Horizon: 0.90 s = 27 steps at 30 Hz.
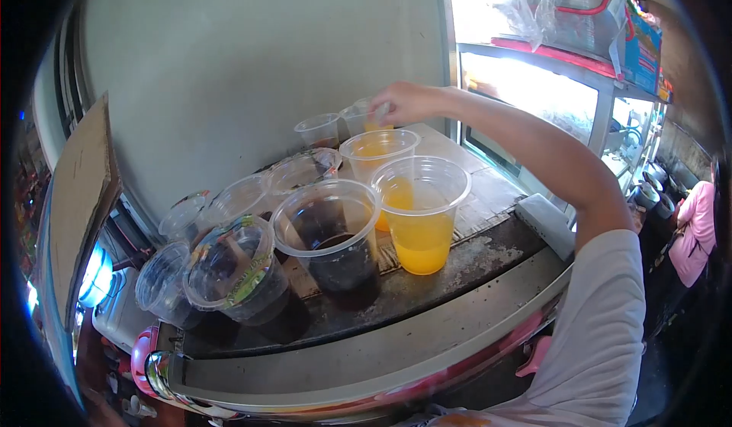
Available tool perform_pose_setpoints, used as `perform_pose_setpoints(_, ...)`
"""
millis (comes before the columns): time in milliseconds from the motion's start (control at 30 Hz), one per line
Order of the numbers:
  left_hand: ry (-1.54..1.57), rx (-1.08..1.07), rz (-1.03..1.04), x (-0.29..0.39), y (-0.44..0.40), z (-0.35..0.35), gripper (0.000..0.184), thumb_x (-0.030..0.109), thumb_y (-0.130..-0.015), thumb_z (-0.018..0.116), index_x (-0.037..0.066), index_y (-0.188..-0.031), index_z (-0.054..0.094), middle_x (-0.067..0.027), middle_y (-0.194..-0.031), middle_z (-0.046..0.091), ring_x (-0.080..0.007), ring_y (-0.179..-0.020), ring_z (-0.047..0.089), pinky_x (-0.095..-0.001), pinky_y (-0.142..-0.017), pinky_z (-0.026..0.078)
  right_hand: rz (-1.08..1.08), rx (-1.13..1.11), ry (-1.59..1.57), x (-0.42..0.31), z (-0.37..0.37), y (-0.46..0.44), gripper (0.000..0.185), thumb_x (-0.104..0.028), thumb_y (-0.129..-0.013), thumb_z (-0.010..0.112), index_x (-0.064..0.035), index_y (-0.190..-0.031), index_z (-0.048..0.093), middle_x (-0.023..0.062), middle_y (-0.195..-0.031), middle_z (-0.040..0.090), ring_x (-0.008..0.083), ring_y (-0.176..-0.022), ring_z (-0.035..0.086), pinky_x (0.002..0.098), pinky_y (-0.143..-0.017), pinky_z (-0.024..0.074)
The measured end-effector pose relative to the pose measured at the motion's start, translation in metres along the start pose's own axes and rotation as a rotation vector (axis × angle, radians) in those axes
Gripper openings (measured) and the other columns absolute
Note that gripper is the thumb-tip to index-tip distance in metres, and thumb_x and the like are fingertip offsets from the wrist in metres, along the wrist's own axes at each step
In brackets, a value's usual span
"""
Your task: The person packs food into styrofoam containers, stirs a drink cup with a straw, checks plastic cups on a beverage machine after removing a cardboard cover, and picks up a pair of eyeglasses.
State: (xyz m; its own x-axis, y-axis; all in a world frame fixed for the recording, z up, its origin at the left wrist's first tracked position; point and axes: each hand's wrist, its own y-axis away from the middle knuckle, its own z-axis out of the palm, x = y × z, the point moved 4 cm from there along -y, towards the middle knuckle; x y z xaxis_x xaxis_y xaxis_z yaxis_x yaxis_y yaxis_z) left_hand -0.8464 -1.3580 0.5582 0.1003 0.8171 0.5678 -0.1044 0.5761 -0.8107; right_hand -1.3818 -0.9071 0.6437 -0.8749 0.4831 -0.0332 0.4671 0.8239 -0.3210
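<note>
My right hand (412, 102) reaches to the far end of the counter, over a clear plastic cup with orange drink (378, 125). Its fingers are pinched together and slightly blurred; a pale bit shows at the fingertips, too small to name. Nearer to me stand another orange drink cup (421, 232) and one behind it (379, 149). To the left is a large cup of dark drink (335, 252). Beside it, a cup with a printed film lid (240, 278) holds dark liquid. My left hand is out of view.
Several more clear cups, among them one at the far left (164, 282), crowd the counter (488, 255) against a grey wall (267, 53). Cardboard (80, 206) rises at left. A glass cabinet (534, 99) stands at right; a person in pink (694, 232) is beyond.
</note>
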Motion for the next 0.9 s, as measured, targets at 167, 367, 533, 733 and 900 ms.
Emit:
perform_pose_setpoints(167,-0.305,0.016,0.072,0.039,0.011,0.014,0.03,-0.001,-0.084,0.05,-0.017,-0.11,0.048,-0.0246,-0.116,0.052,-0.0232,-0.098,0.055,-0.0233,-0.081,0.051,0.129,-0.035,-0.16,0.009,0.003,0.008,0.018,-0.016,-0.08,0.06,-0.0016,-0.088,0.066,0.0076,-0.081,0.067,0.0136,-0.079,0.063,0.0265,-0.07,0.0493)
perform_pose_setpoints(367,-0.332,0.043,0.251,0.066,0.018,0.032,0.031,-0.006,-0.08,0.055,-0.016,-0.109,0.049,-0.0243,-0.113,0.054,-0.0266,-0.093,0.058,-0.0276,-0.078,0.052,0.154,-0.098,-0.137,-0.017,-0.036,0.087,0.019,-0.021,-0.082,0.061,-0.0034,-0.087,0.066,0.0049,-0.079,0.066,0.0107,-0.072,0.06,0.0254,-0.067,0.0471)
perform_pose_setpoints(533,-0.271,0.04,0.408,0.077,0.018,0.037,0.035,-0.012,-0.074,0.061,-0.016,-0.107,0.05,-0.0242,-0.11,0.056,-0.0308,-0.086,0.061,-0.0328,-0.075,0.055,0.287,-0.081,-0.077,-0.055,-0.059,0.154,0.023,-0.028,-0.083,0.062,-0.0053,-0.085,0.067,0.0035,-0.077,0.064,0.0106,-0.071,0.057,0.025,-0.065,0.0456)
perform_pose_setpoints(733,-0.158,0.09,0.688,0.068,0.016,0.042,0.025,-0.01,-0.074,0.063,-0.016,-0.098,0.055,-0.0235,-0.098,0.06,-0.0302,-0.083,0.063,-0.0338,-0.073,0.056,0.185,-0.044,-0.224,-0.084,-0.074,0.191,0.015,-0.017,-0.081,0.065,-0.0019,-0.083,0.066,0.0064,-0.084,0.064,0.0129,-0.078,0.058,0.026,-0.07,0.0467)
perform_pose_setpoints(900,0.035,0.021,0.515,0.082,0.021,0.055,0.024,-0.008,-0.074,0.064,-0.015,-0.096,0.056,-0.0227,-0.095,0.061,-0.0287,-0.08,0.064,-0.0328,-0.071,0.057,-0.028,-0.115,-0.422,-0.09,-0.077,0.198,0.01,-0.01,-0.08,0.065,-0.0009,-0.084,0.067,0.0098,-0.091,0.064,0.0145,-0.085,0.06,0.028,-0.074,0.0499)
